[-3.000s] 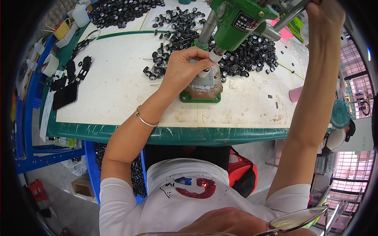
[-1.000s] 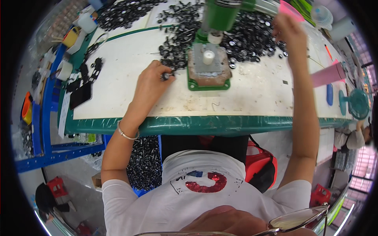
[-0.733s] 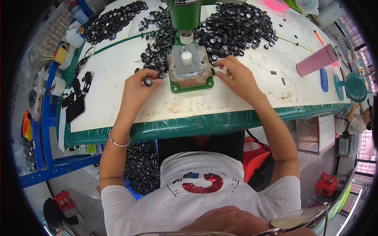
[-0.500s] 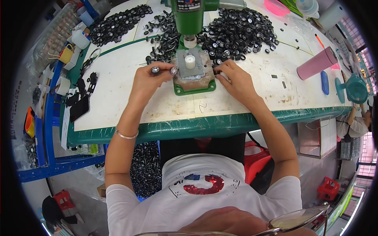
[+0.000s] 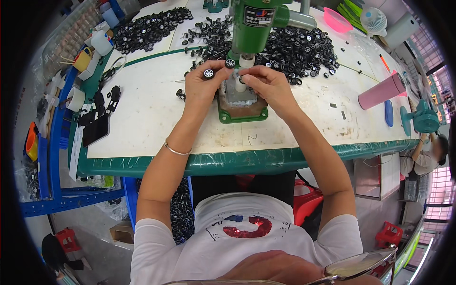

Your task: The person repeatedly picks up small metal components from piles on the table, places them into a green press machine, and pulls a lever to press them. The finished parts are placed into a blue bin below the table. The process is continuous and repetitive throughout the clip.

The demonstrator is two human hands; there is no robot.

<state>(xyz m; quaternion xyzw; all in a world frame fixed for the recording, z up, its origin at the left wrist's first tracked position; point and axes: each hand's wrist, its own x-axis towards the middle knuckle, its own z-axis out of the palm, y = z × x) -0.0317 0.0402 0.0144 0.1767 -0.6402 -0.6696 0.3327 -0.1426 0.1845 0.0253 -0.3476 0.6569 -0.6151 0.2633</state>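
My left hand (image 5: 202, 85) is closed beside the press, with two small black toy wheels (image 5: 208, 73) with silver spokes showing at its fingers. One wheel lies against the palm side; the other is at the fingertips, near the press ram. My right hand (image 5: 271, 89) pinches a small black wheel (image 5: 242, 80) at the top of the white post (image 5: 240, 87) on the press base. Whether that wheel is seated on the post I cannot tell. The green hand press (image 5: 251, 31) stands over both hands, its ram just above the post.
Heaps of black wheels (image 5: 304, 50) and wheels on axles (image 5: 209, 35) lie behind the press. A pink tumbler (image 5: 382, 90) and blue case (image 5: 388, 113) are at right. A phone (image 5: 96, 130) and black parts (image 5: 113, 99) lie left. A blue bin (image 5: 132, 190) of parts stands below the table.
Both hands have moved up and inward to the white post. My right hand has brought a wheel to the post's top; the left has carried its wheels close to the ram. The view has shifted slightly.
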